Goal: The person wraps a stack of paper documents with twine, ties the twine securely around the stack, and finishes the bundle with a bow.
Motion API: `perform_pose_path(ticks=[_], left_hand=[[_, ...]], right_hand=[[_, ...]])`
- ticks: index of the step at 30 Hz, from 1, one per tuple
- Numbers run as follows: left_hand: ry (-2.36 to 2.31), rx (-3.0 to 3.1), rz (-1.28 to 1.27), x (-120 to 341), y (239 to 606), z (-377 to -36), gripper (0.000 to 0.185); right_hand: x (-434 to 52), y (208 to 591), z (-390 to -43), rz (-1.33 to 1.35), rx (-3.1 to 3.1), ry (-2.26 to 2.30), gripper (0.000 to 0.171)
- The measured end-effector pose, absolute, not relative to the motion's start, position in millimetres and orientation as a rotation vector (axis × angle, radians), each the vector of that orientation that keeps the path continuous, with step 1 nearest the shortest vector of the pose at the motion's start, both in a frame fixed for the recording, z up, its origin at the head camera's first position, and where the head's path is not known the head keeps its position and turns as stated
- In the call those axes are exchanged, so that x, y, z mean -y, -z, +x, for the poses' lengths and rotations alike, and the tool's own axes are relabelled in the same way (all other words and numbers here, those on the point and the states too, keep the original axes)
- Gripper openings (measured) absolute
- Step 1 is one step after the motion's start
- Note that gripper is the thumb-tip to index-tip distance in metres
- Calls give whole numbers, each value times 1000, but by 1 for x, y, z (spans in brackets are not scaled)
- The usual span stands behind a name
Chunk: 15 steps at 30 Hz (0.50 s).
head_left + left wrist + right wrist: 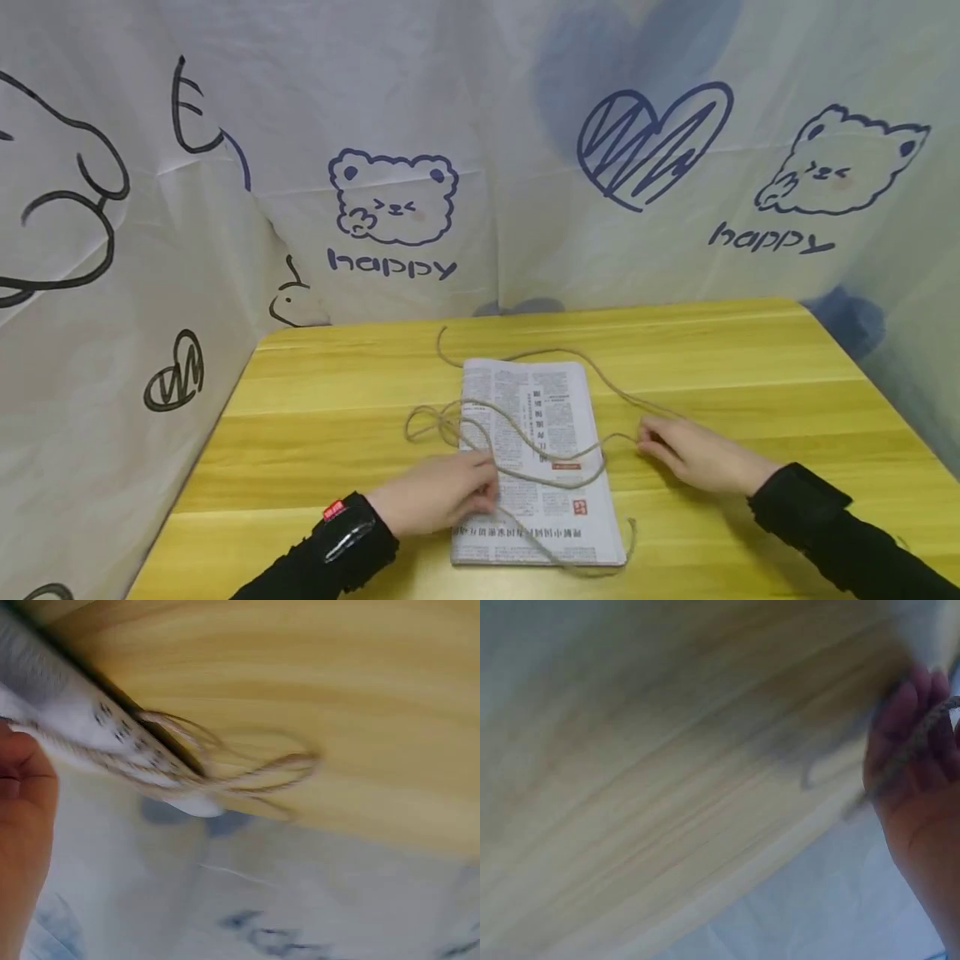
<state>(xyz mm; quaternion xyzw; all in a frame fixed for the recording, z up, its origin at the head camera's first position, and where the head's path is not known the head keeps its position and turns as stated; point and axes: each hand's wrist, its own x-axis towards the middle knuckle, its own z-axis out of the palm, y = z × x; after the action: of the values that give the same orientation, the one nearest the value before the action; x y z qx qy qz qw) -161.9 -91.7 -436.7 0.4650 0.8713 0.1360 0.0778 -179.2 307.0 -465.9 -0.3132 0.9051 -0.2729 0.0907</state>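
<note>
A folded newspaper (536,458) lies flat in the middle of the wooden table (750,367). A long brown twine (525,433) runs loosely over it, with loops off its left edge and an end trailing at its near right corner. My left hand (486,483) rests on the paper's left edge and pinches the twine there. In the left wrist view the twine (255,769) runs along the newspaper (67,712) to my left hand (19,761). My right hand (647,439), just right of the paper, pinches another stretch of twine. The blurred right wrist view shows the twine (922,727) across its fingers (900,742).
A white cloth printed with bears, hearts and "happy" (393,200) walls in the table at the back and on both sides. Bare tabletop lies left and right of the newspaper. Both sleeves are black, with a red tag (333,510) on the left one.
</note>
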Motion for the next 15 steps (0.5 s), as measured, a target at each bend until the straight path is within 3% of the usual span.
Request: perform_pose_path(ticks=[4,8,11,15], left_hand=[[-993,-2664,990,138,407,-179,6],[-1282,-2960,618,204,377,-197,9],[-1182,-3236,304,251,362,-201,18],[-673,-3424,-117,298,357,-198,26]], right_hand=[[-317,453,-175,-902,-2577,1055,12],[-338,435,-172,-928,-2461,1266,6],[-361,424,-171,-923,-2330,1374,12],[-395,412,-167,-744,-2250,1219,19]])
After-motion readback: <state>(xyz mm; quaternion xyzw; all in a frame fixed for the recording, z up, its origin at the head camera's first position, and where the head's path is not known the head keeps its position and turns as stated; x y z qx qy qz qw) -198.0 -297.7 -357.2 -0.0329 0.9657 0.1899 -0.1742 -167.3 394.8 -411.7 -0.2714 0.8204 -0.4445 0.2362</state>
